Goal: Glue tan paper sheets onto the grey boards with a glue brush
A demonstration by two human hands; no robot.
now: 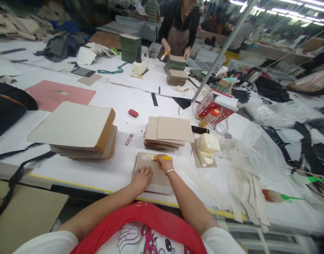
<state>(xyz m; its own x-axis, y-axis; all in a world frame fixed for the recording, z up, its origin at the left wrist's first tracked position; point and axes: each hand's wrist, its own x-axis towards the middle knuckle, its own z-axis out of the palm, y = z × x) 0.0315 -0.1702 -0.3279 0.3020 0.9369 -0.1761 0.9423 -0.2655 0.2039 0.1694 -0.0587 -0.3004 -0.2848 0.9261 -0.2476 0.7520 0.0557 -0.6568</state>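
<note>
My right hand is closed round a yellow-handled brush, its pale bristles at the top edge of a beige board. Whitish wet streaks show along that edge. Flat on the left part of the same board rests my left hand, fingers stretched out and holding nothing. More boards lie beneath this one. Just beyond is a stack of similar beige boards. A cream plastic container stands on a small board at its right.
At left sits a tall stack of large boards. Pink thread snips and a red case lie mid-table. Fabric strips and a glue bottle are at right. Across the table, a person holds another brush.
</note>
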